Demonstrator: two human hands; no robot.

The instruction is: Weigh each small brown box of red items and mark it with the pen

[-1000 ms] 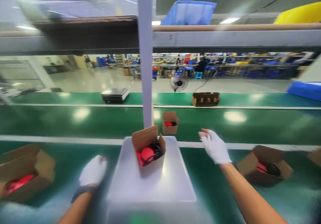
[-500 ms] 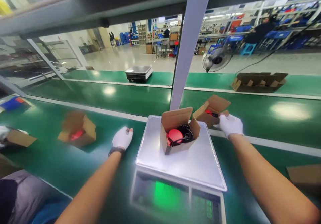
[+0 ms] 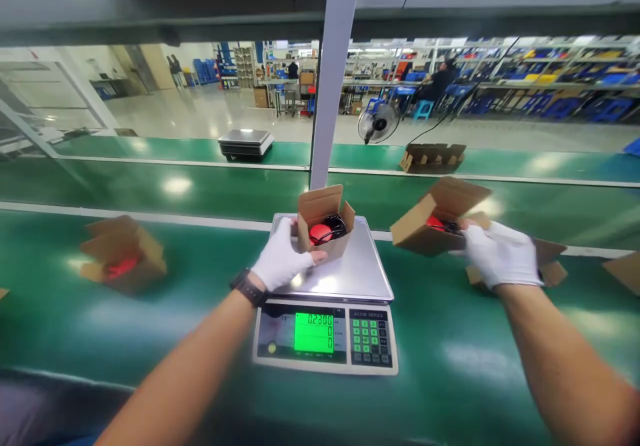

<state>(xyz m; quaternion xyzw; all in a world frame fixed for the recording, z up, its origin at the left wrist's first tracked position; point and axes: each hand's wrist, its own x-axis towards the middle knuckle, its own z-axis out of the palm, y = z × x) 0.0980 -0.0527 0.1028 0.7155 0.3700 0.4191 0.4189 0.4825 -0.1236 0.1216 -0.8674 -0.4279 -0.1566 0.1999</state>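
Green conveyor belt (image 3: 150, 339) runs left to right across your station, with a second green lane beyond a white strip and a wide factory floor far behind it. Right in front of you a weighing scale (image 3: 330, 279) sits on the near lane, its lit green display (image 3: 313, 332) facing you (the digits are too small to read with confidence).

Your left hand (image 3: 280, 259), in a white glove with a dark watch at the wrist, is closed around the left side of the small open carton (image 3: 324, 226) standing upright on the scale's steel pan; a red item and a black cord show inside it.

Your right hand (image 3: 500, 254), also gloved, grips a second open carton (image 3: 430, 223) by its near edge and holds it tilted, lifted clear of the belt, just right of the scale. Something red shows inside this one too.

Left of the scale, well apart from your hands, a third carton (image 3: 123, 256) lies on the belt with red showing inside. Under your right hand another box (image 3: 550, 269) rests on the belt, mostly hidden. On the far lane stand a second scale (image 3: 246, 143) and a flat brown tray of cardboard (image 3: 433, 157); a grey post (image 3: 333, 79) rises behind your scale, and a floor fan (image 3: 379, 123) stands beyond.
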